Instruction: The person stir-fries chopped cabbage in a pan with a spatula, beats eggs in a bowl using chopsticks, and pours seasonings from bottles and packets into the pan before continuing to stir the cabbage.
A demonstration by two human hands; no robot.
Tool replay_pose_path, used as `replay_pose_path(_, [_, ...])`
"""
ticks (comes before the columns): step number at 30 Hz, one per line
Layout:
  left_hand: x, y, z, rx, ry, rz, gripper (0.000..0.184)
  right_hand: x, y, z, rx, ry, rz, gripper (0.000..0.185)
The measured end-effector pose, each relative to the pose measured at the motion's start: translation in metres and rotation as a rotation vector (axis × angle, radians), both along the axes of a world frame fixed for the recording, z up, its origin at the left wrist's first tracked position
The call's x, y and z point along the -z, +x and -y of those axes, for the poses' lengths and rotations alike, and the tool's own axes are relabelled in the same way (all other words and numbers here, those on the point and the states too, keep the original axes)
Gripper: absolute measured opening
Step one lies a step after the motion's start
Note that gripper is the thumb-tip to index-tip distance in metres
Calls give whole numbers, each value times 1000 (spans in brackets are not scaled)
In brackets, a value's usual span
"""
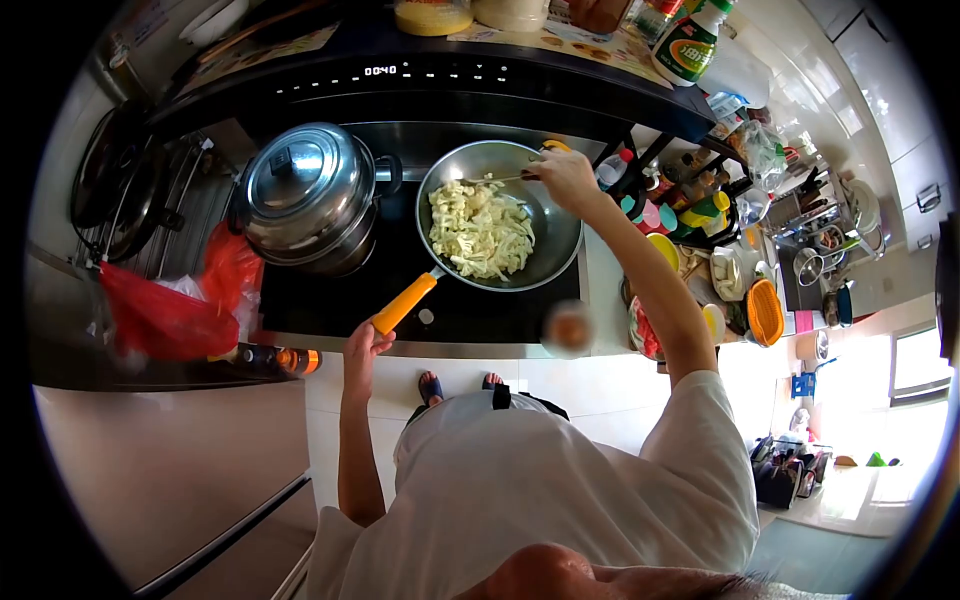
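A wide steel frying pan (560, 235) sits on the black cooktop, holding chopped pale green-white vegetable that looks like cabbage (478, 235). My left hand (362, 350) is closed around the end of the pan's orange handle (408, 302). Above the pan's right rim, my right hand (565, 183) grips a thin-shafted spatula (510, 178). Its shaft reaches left to the food, and its head cannot be made out clearly. A bit of orange shows at the rim beside my right hand.
Left of the pan stands a lidded steel pot (308, 185). A red plastic bag (165, 310) hangs at the far left. Bottles (705, 212), bowls and an orange basket (765, 312) crowd the right counter. Jars and a green bottle (688, 45) stand on the ledge above.
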State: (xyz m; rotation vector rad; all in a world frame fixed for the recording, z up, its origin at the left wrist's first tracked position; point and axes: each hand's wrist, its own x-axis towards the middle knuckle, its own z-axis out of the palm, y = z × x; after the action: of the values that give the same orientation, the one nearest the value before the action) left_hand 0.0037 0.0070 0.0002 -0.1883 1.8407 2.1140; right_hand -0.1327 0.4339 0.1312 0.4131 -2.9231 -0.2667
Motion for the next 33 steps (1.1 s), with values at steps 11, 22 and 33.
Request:
replay_pose_path(11, [0, -4, 8, 61, 15, -21, 40, -73, 86, 40, -166, 391, 14, 26])
replay_pose_path(22, [3, -6, 10, 95, 34, -55, 42, -120, 161, -3, 70, 153, 155, 45])
replay_pose_path(33, [2, -7, 11, 100, 26, -46, 42, -55, 166, 65, -52, 170, 223, 27])
